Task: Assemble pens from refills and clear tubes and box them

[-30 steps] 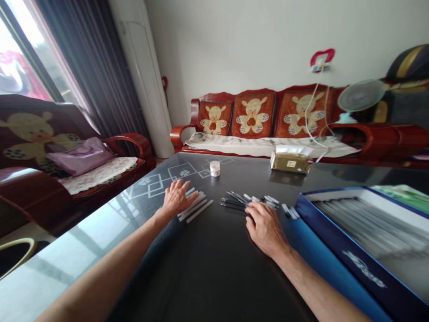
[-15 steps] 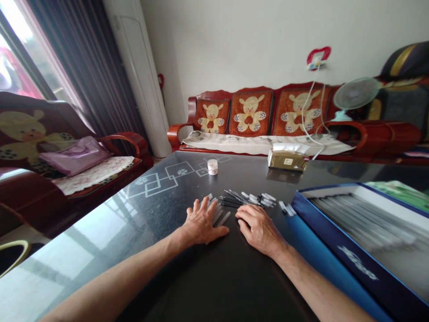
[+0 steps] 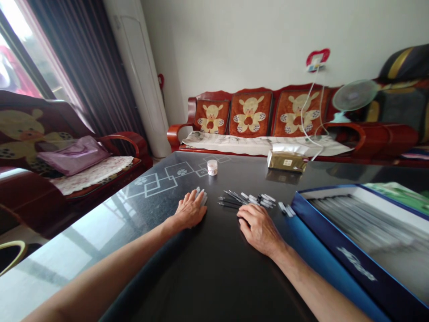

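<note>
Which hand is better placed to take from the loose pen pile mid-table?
Likely the right hand, just below the loose pen pile, while the left hand sits farther off, covering a smaller bunch of pens.

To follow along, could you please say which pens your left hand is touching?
The small pen bunch under the left hand, not the wider fan by the right hand.

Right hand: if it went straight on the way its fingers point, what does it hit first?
Most likely the loose black-and-white pens, just ahead of the fingertips of the right hand. Depth is hard to judge from this view, but nothing else appears in between.
</note>
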Demonstrator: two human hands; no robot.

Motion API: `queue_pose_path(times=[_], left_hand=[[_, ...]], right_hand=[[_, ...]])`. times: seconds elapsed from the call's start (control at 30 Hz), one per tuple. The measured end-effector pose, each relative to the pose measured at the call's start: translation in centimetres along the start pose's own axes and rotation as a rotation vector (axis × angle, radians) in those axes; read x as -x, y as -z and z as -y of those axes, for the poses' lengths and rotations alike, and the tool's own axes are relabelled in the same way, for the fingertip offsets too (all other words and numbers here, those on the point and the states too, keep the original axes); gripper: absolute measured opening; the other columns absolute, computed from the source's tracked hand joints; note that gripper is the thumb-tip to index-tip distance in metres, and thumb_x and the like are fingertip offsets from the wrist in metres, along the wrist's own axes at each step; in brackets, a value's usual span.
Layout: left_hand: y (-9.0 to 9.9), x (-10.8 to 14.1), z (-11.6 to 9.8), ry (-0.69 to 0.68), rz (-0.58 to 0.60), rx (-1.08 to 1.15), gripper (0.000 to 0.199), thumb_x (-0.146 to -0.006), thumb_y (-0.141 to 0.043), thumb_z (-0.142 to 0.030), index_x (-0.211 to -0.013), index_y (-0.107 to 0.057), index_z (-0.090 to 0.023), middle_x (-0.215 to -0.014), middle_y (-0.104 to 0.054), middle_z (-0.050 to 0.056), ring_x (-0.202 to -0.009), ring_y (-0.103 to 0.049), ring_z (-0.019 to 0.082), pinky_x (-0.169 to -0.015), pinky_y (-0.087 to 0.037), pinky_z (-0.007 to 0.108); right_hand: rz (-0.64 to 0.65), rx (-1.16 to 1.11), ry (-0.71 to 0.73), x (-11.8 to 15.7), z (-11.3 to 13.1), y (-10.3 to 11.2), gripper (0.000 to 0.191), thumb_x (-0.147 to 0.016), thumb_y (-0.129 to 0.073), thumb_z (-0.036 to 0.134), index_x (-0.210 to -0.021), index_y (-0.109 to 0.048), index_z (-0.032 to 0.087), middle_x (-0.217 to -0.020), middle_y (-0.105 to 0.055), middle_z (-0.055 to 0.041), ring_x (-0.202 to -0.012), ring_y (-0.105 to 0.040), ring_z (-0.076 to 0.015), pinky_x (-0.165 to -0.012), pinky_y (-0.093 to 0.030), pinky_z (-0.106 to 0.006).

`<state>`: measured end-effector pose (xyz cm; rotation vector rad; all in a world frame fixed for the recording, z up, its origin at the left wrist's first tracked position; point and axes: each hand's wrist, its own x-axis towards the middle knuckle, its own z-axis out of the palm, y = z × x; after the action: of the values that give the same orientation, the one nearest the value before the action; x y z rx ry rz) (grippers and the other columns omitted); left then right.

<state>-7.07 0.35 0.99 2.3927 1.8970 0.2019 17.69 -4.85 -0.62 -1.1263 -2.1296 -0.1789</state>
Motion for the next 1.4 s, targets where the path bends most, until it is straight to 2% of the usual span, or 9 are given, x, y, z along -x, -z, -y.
queue_pose_path(times=[0.2,0.33,0.53,0.77,0.87,1.0,1.17,1.3,1.4], left_hand=[[-1.2,-3.1,-4.0,-0.063,-0.137,0.050,0.051,-0.088,-0.047,-0.040,-0.137,-0.044,-0.025,-0.146,-0.040,0.013,-0.130,-0.043,0.033,-0.100,-0.042,0.051],[-1.1,-3.5,-3.1,-0.088,-0.206,0.120,0.032,-0.083,-0.057,-0.035,-0.111,-0.061,-0.020,-0.120,-0.060,0.010,-0.104,-0.061,0.023,-0.091,-0.050,0.036],[-1.1,-3.8,-2.3,-0.073,-0.276,0.146,0.014,-0.082,-0.058,-0.031,-0.080,-0.063,-0.019,-0.094,-0.065,0.006,-0.084,-0.064,0.017,-0.081,-0.051,0.028],[0.2,-4.1,-2.3,-0.033,-0.378,0.181,0.017,-0.082,-0.054,-0.030,-0.076,-0.066,-0.019,-0.094,-0.067,0.007,-0.091,-0.063,0.020,-0.087,-0.049,0.030],[1.4,-4.2,-2.2,0.038,-0.453,0.324,0.025,-0.084,-0.053,-0.037,-0.085,-0.068,-0.018,-0.089,-0.068,0.007,-0.085,-0.063,0.020,-0.080,-0.048,0.030],[2.2,-4.2,-2.7,0.031,-0.365,0.862,0.031,-0.080,-0.053,-0.034,-0.102,-0.067,-0.017,-0.065,-0.062,-0.001,-0.058,-0.056,0.013,-0.058,-0.043,0.024],[2.1,-4.0,-3.6,0.099,-0.030,1.469,0.035,-0.067,-0.054,-0.022,-0.097,-0.068,-0.009,-0.071,-0.065,0.003,-0.055,-0.055,0.010,-0.052,-0.042,0.021],[1.3,-4.0,-3.7,0.002,0.063,1.526,0.046,-0.064,-0.058,-0.020,-0.107,-0.067,-0.009,-0.083,-0.070,0.007,-0.071,-0.064,0.015,-0.065,-0.050,0.026],[0.2,-4.0,-3.5,-0.173,-0.100,1.243,0.043,-0.070,-0.062,-0.024,-0.111,-0.066,-0.011,-0.083,-0.069,0.005,-0.073,-0.063,0.016,-0.070,-0.051,0.028]], right_hand=[[0.019,-0.004,-0.021,0.0,-0.1,0.0,0.018,-0.084,-0.051,0.010,-0.088,-0.066,0.019,-0.093,-0.067,-0.0061,-0.094,-0.060,-0.0208,-0.090,-0.047,-0.040],[0.032,-0.014,-0.033,0.0,-0.1,0.1,0.017,-0.084,-0.051,0.010,-0.086,-0.066,0.018,-0.091,-0.067,-0.0059,-0.092,-0.060,-0.0205,-0.089,-0.046,-0.040],[-0.002,-0.027,-0.046,0.1,0.0,-0.1,0.019,-0.083,-0.051,0.009,-0.088,-0.066,0.019,-0.093,-0.067,-0.0057,-0.094,-0.060,-0.0202,-0.089,-0.047,-0.039],[-0.367,0.005,-0.287,0.3,-2.9,-0.1,0.022,-0.083,-0.049,0.012,-0.094,-0.067,0.018,-0.094,-0.066,-0.0075,-0.093,-0.062,-0.0203,-0.087,-0.049,-0.034],[-0.407,0.055,-0.368,0.6,-4.4,0.3,0.020,-0.080,-0.051,0.013,-0.090,-0.068,0.018,-0.090,-0.066,-0.0065,-0.088,-0.063,-0.0205,-0.083,-0.050,-0.034],[-0.310,0.135,-0.339,0.9,-4.5,0.6,0.013,-0.078,-0.056,0.016,-0.083,-0.067,0.020,-0.087,-0.065,-0.0054,-0.084,-0.062,-0.0202,-0.082,-0.047,-0.033],[-0.167,0.234,-0.273,1.1,-3.2,1.0,0.008,-0.077,-0.058,0.018,-0.075,-0.066,0.020,-0.085,-0.063,-0.0053,-0.087,-0.059,-0.0209,-0.086,-0.042,-0.035],[-0.117,0.302,-0.298,1.2,-3.0,0.9,0.006,-0.075,-0.060,0.018,-0.075,-0.066,0.019,-0.086,-0.063,-0.0059,-0.086,-0.057,-0.0216,-0.083,-0.039,-0.036],[-0.089,0.333,-0.327,1.3,-3.2,0.7,0.006,-0.075,-0.061,0.018,-0.073,-0.066,0.020,-0.085,-0.063,-0.0059,-0.085,-0.055,-0.0219,-0.082,-0.037,-0.036]])
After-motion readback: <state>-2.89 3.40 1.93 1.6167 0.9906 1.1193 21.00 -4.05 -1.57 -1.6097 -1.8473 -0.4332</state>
